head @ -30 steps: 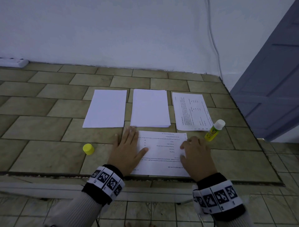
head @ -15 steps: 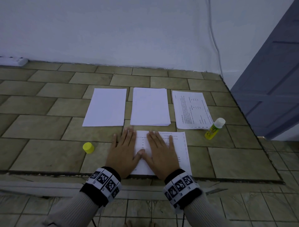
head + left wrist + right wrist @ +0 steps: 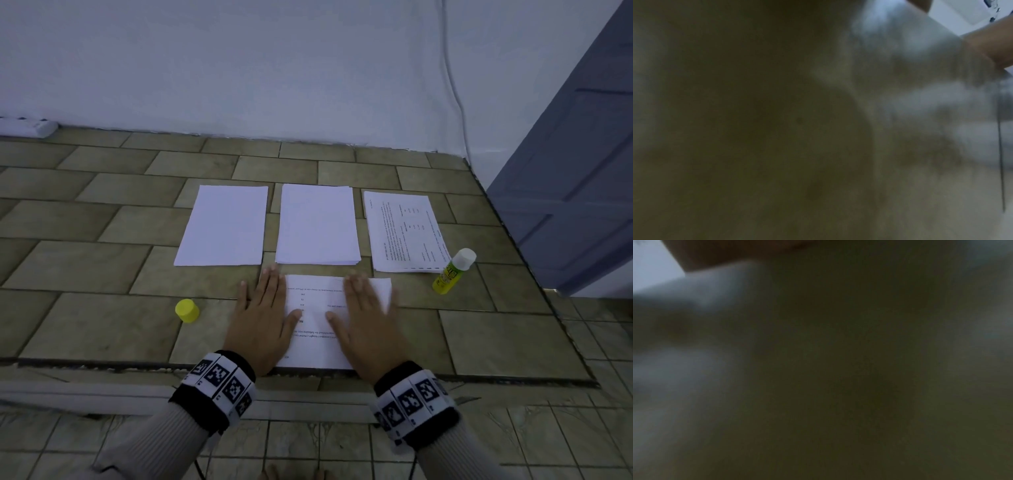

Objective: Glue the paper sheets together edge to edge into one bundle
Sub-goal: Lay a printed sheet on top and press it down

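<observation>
A printed sheet (image 3: 317, 329) lies at the near edge of the tiled ledge. My left hand (image 3: 263, 308) lies flat with straight fingers on its left edge. My right hand (image 3: 366, 311) presses flat on its right half. Beyond it lie a blank sheet (image 3: 224, 226), a blank stack (image 3: 317, 224) and a printed stack (image 3: 404, 231). An uncapped glue stick (image 3: 454, 270) lies to the right of the printed stack. Its yellow cap (image 3: 187, 310) stands to the left of my left hand. Both wrist views are dark and blurred.
The tiled ledge (image 3: 102, 260) ends at a front edge just under my wrists, with floor tiles below. A white wall rises behind, with a white power strip (image 3: 27, 126) at the far left. A grey-blue door (image 3: 575, 171) stands at the right.
My right hand went from the sheet's right side to its middle beside my left hand, then slid back right across the sheet. My left hand stayed put on the left edge.
</observation>
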Demonstrator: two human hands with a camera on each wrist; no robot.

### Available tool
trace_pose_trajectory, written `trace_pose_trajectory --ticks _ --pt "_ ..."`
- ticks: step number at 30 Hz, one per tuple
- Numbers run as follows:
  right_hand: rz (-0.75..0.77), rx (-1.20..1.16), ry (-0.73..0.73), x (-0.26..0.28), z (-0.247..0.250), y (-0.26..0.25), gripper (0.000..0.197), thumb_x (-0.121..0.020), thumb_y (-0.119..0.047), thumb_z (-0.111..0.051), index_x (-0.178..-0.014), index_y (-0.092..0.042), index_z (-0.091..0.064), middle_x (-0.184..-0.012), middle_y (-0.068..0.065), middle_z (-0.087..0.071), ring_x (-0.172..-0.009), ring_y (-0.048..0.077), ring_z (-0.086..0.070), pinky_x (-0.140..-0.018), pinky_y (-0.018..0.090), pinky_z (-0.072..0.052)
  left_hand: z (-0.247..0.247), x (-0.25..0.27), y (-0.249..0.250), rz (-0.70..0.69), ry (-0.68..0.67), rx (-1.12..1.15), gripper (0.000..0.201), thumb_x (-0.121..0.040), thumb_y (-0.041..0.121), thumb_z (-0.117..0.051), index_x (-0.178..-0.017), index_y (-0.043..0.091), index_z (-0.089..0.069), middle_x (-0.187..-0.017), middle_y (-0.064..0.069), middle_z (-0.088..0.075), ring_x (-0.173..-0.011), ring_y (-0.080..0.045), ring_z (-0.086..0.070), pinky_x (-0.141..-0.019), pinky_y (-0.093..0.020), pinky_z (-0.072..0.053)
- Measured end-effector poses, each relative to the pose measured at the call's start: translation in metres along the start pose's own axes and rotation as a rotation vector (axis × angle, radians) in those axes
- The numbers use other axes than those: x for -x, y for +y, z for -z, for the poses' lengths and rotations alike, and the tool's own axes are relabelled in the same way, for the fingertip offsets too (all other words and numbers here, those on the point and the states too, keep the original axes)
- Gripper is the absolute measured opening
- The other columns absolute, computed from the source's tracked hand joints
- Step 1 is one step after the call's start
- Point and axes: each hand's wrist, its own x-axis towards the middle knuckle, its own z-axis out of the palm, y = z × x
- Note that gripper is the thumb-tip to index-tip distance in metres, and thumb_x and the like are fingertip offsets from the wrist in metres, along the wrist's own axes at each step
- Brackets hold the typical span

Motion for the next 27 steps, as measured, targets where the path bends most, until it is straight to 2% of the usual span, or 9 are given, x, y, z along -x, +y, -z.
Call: trace_pose_trajectory --ticks 2,4,6,8,12,19,21,24,27 --pt "0.090 -0.036 -0.007 -0.007 -0.006 -0.021 0.101 -0.075 -0.068 0.028 -0.153 -0.014 -0.004 -0.161 0.002 0.000 -0.148 0.015 0.004 -0.115 0.050 0.016 0.000 0.000 -0.001 0.000 -0.009 -0.017 0.083 -0.098 0.054 0.006 -0.148 -0.001 -0.030 -0.158 -0.016 -0.022 -0.148 -0.027 -0.018 -0.116 -0.052 -0.013" --pt "0.152 -0.066 -0.033 -0.014 -0.011 -0.033 0.102 -0.075 -0.069 0.027 -0.153 -0.013 -0.009 -0.161 0.002 -0.005 -0.148 0.014 0.001 -0.114 0.048 0.016 -0.003 0.000 -0.002 -0.007 0.000 -0.026 0.070 -0.101 0.044 -0.010 -0.143 -0.003 -0.039 -0.153 -0.019 -0.033 -0.143 -0.031 -0.030 -0.115 -0.055 -0.021" --pt "0.182 -0.071 -0.030 -0.017 -0.015 -0.034 0.099 -0.080 -0.069 0.021 -0.152 -0.013 -0.018 -0.160 0.003 -0.013 -0.148 0.015 -0.007 -0.116 0.048 0.011 -0.003 0.000 -0.003 -0.016 0.005 -0.020 0.066 -0.098 0.041 -0.019 -0.143 -0.004 -0.040 -0.152 -0.019 -0.035 -0.142 -0.032 -0.032 -0.115 -0.055 -0.021" --pt "0.166 -0.038 -0.012 -0.016 -0.016 -0.025 0.092 -0.086 -0.067 0.015 -0.151 -0.014 -0.022 -0.159 0.002 -0.019 -0.147 0.015 -0.013 -0.117 0.048 0.002 -0.002 0.001 -0.002 -0.014 0.016 -0.028 0.068 -0.098 0.043 -0.018 -0.145 -0.003 -0.037 -0.154 -0.018 -0.031 -0.144 -0.030 -0.028 -0.115 -0.054 -0.020" --pt "0.058 0.020 0.009 -0.006 -0.011 0.018 0.087 -0.084 -0.068 0.016 -0.153 -0.022 -0.008 -0.161 -0.002 -0.006 -0.148 0.012 -0.003 -0.118 0.043 0.003 0.001 0.001 -0.001 0.003 0.008 -0.026 0.073 -0.097 0.048 -0.010 -0.151 0.001 -0.025 -0.160 -0.014 -0.017 -0.149 -0.026 -0.014 -0.117 -0.051 -0.011" --pt "-0.105 0.041 -0.054 0.011 0.006 0.052 0.095 -0.076 -0.074 0.017 -0.153 -0.021 -0.002 -0.161 -0.004 -0.002 -0.148 0.010 0.001 -0.119 0.043 -0.001 0.001 0.001 0.000 0.004 -0.004 -0.027 0.072 -0.098 0.048 -0.012 -0.148 -0.001 -0.030 -0.157 -0.016 -0.025 -0.147 -0.028 -0.023 -0.115 -0.052 -0.014" --pt "-0.164 -0.061 -0.086 0.012 0.019 0.052 0.090 -0.084 -0.073 -0.001 -0.153 -0.017 -0.009 -0.161 -0.001 -0.009 -0.148 0.012 -0.005 -0.120 0.043 -0.008 0.002 0.001 0.000 0.001 -0.026 -0.012 0.079 -0.095 0.054 -0.002 -0.152 0.001 -0.021 -0.161 -0.014 -0.014 -0.149 -0.026 -0.011 -0.117 -0.049 -0.005" --pt "-0.171 -0.259 -0.103 0.008 0.046 0.047 0.064 -0.096 -0.051 -0.039 -0.148 -0.015 -0.025 -0.153 0.004 -0.033 -0.139 0.019 -0.031 -0.112 0.039 -0.030 0.005 0.000 0.001 0.009 -0.064 -0.010 0.093 -0.086 0.064 0.018 -0.154 0.005 -0.008 -0.162 -0.010 0.001 -0.150 -0.022 0.004 -0.118 -0.046 0.006" --pt "-0.033 -0.254 -0.163 0.002 0.070 0.039 0.052 -0.098 -0.037 -0.047 -0.143 -0.017 -0.033 -0.142 0.004 -0.046 -0.130 0.019 -0.042 -0.103 0.031 -0.035 0.005 0.000 0.002 0.032 -0.077 0.007 0.096 -0.084 0.069 0.017 -0.154 0.006 0.000 -0.162 -0.008 0.006 -0.150 -0.020 0.009 -0.119 -0.045 0.007"
